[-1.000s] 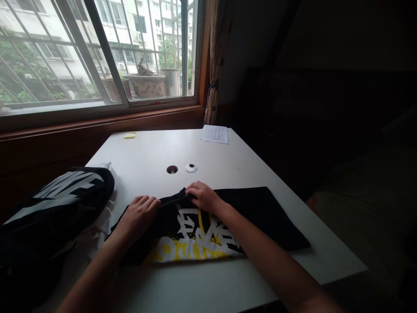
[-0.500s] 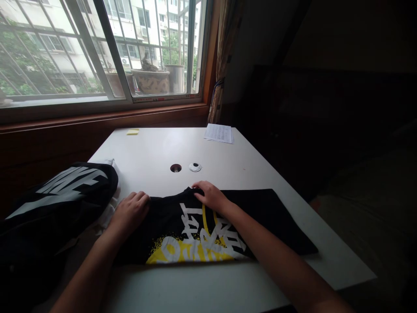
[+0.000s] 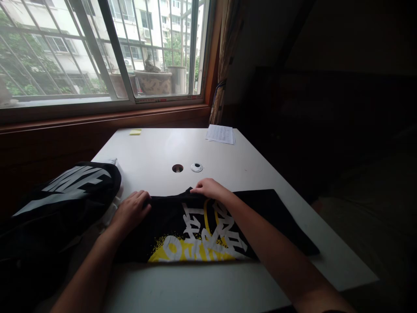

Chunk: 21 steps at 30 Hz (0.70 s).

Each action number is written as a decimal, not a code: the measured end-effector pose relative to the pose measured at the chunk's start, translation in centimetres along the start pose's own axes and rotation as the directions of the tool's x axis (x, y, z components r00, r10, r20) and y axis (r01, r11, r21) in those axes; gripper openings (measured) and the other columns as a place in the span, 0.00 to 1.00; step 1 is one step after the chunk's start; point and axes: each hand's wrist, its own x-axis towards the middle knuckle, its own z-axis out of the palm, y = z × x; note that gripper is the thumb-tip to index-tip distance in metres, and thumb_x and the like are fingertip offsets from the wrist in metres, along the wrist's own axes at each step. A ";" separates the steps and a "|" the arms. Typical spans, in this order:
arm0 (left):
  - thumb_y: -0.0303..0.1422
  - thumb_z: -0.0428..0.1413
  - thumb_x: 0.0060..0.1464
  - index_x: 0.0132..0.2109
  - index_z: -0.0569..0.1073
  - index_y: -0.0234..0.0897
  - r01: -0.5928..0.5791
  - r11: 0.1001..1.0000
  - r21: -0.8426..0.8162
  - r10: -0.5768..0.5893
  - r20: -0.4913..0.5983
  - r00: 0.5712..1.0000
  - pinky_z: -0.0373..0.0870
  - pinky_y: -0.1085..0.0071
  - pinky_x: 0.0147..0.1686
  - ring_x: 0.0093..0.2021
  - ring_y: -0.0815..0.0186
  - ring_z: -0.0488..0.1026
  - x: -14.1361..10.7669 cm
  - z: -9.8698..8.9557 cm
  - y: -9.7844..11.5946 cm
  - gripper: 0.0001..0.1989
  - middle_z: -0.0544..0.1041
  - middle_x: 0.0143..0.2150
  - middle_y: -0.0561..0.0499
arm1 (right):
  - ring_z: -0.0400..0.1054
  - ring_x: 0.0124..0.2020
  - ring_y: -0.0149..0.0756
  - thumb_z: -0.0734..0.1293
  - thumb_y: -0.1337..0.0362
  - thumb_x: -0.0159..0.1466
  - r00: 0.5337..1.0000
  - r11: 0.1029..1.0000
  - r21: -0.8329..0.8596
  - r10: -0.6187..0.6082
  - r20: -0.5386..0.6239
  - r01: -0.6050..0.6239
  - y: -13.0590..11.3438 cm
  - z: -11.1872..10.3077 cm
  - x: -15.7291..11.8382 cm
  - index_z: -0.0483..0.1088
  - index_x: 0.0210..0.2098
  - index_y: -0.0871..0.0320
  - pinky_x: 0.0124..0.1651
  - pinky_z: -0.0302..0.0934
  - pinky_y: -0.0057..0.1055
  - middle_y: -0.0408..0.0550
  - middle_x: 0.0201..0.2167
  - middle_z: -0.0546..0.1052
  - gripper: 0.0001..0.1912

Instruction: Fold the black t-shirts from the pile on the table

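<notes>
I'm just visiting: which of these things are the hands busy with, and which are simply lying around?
In use:
- black garment with white and yellow print
- left hand and right hand, both at its far edge
- white table beneath

Lying about:
- black fabric item with grey lettering
- small yellow paper
- printed white sheets
- round white cap

The black cloth garment with white-and-yellow lettering [image 3: 169, 217] is looking soft and matt. The smooth white rectangular tabletop [image 3: 153, 150] is reflecting light with a slight gloss. Reddish-brown wooden window trim [image 3: 156, 111] is showing a faint sheen; the thin white printed sheets [image 3: 220, 134] are looking like matt paper.
</notes>
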 end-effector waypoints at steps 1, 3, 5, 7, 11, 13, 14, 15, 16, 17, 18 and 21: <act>0.33 0.50 0.59 0.43 0.70 0.41 0.012 1.000 -0.004 -0.012 0.001 1.000 0.70 0.62 0.41 0.43 0.55 0.73 0.0 0.0 0.0 0.07 0.76 0.41 0.46 | 0.73 0.32 0.38 0.72 0.47 0.61 1.000 1.000 0.010 0.008 0.030 -0.008 0.1 0.0 0.2 0.80 0.31 0.56 0.33 0.61 0.29 0.47 0.31 0.81 0.17; 0.34 0.49 0.59 0.43 0.70 0.41 0.029 1.000 -0.012 -0.029 0.003 1.000 0.70 0.62 0.40 0.42 0.55 0.74 -0.1 0.0 -0.2 0.07 0.76 0.41 0.46 | 0.73 0.31 0.37 0.72 0.51 0.61 0.998 0.999 0.032 0.017 0.058 -0.019 0.3 -0.1 0.5 0.80 0.31 0.56 0.33 0.62 0.29 0.47 0.31 0.81 0.14; 0.35 0.48 0.60 0.43 0.69 0.41 0.038 0.999 -0.029 -0.038 0.000 0.999 0.70 0.62 0.40 0.42 0.55 0.74 -0.2 0.1 -0.3 0.07 0.76 0.41 0.45 | 0.73 0.31 0.36 0.72 0.55 0.61 0.997 0.999 0.035 0.032 0.073 -0.035 0.6 -0.2 0.7 0.80 0.31 0.56 0.33 0.62 0.28 0.47 0.31 0.81 0.11; 0.36 0.48 0.61 0.42 0.68 0.41 0.049 0.998 -0.050 -0.049 -0.008 0.999 0.70 0.62 0.41 0.42 0.55 0.74 -0.2 0.2 -0.5 0.08 0.76 0.41 0.46 | 0.73 0.30 0.35 0.71 0.57 0.61 0.995 0.998 0.011 0.056 0.086 -0.057 0.9 -0.3 0.7 0.81 0.33 0.56 0.32 0.63 0.28 0.46 0.31 0.81 0.09; 0.37 0.47 0.61 0.42 0.68 0.41 0.077 0.994 -0.082 -0.079 -0.021 0.997 0.70 0.62 0.41 0.41 0.56 0.75 -0.2 0.2 -0.6 0.08 0.77 0.40 0.46 | 0.72 0.28 0.35 0.73 0.60 0.59 0.992 0.995 -0.058 0.080 0.093 -0.075 0.9 -0.7 0.6 0.81 0.33 0.56 0.31 0.62 0.28 0.46 0.29 0.80 0.07; 0.37 0.47 0.61 0.41 0.68 0.41 0.087 0.992 -0.093 -0.090 -0.026 0.996 0.70 0.63 0.41 0.40 0.56 0.75 -0.2 0.2 -0.6 0.08 0.77 0.40 0.46 | 0.72 0.27 0.35 0.74 0.61 0.57 0.993 0.994 -0.079 0.078 0.089 -0.071 0.7 -0.7 0.5 0.80 0.31 0.57 0.30 0.62 0.28 0.46 0.28 0.80 0.05; 0.37 0.47 0.61 0.41 0.67 0.41 0.090 0.991 -0.100 -0.094 -0.028 0.995 0.70 0.63 0.41 0.40 0.56 0.75 -0.1 0.2 -0.7 0.08 0.77 0.39 0.47 | 0.72 0.27 0.36 0.74 0.62 0.57 0.994 0.994 -0.088 0.075 0.083 -0.067 0.6 -0.8 0.4 0.80 0.30 0.57 0.30 0.62 0.29 0.47 0.27 0.80 0.05; 0.38 0.47 0.61 0.40 0.67 0.41 0.091 0.990 -0.108 -0.095 -0.030 0.995 0.70 0.63 0.41 0.40 0.56 0.75 -0.1 0.3 -0.8 0.08 0.77 0.39 0.47 | 0.72 0.27 0.36 0.75 0.63 0.56 0.995 0.993 -0.096 0.068 0.073 -0.061 0.5 -0.8 0.4 0.80 0.29 0.57 0.31 0.62 0.29 0.47 0.27 0.80 0.04; 0.38 0.47 0.61 0.40 0.67 0.41 0.089 0.989 -0.117 -0.093 -0.031 0.995 0.70 0.63 0.41 0.40 0.56 0.75 -0.1 0.3 -0.9 0.08 0.77 0.39 0.47 | 0.73 0.28 0.37 0.75 0.63 0.56 0.997 0.993 -0.102 0.057 0.061 -0.051 0.4 -0.9 0.3 0.79 0.29 0.57 0.32 0.63 0.30 0.48 0.28 0.80 0.04; 0.37 0.46 0.61 0.40 0.67 0.41 0.085 0.989 -0.125 -0.090 -0.032 0.995 0.70 0.63 0.41 0.40 0.57 0.75 0.0 0.4 -0.9 0.08 0.77 0.39 0.47 | 0.73 0.30 0.38 0.75 0.64 0.56 0.998 0.994 -0.105 0.044 0.047 -0.039 0.3 -0.9 0.2 0.79 0.30 0.56 0.34 0.63 0.30 0.48 0.30 0.80 0.03; 0.37 0.46 0.61 0.40 0.67 0.41 0.082 0.988 -0.131 -0.087 -0.032 0.996 0.70 0.63 0.41 0.40 0.57 0.75 0.0 0.5 -1.0 0.07 0.76 0.39 0.47 | 0.74 0.33 0.38 0.75 0.65 0.56 0.999 0.994 -0.104 0.019 0.026 -0.016 0.2 -1.0 0.1 0.80 0.32 0.56 0.36 0.64 0.30 0.49 0.33 0.81 0.04; 0.37 0.47 0.61 0.40 0.66 0.41 0.074 0.988 -0.135 -0.079 -0.037 0.996 0.69 0.62 0.41 0.40 0.57 0.74 0.1 0.9 -1.3 0.07 0.75 0.39 0.47 | 0.74 0.42 0.39 0.71 0.65 0.61 0.985 0.987 -0.063 -0.150 -0.081 0.145 -0.1 -1.3 -0.3 0.79 0.39 0.55 0.43 0.66 0.32 0.49 0.42 0.80 0.06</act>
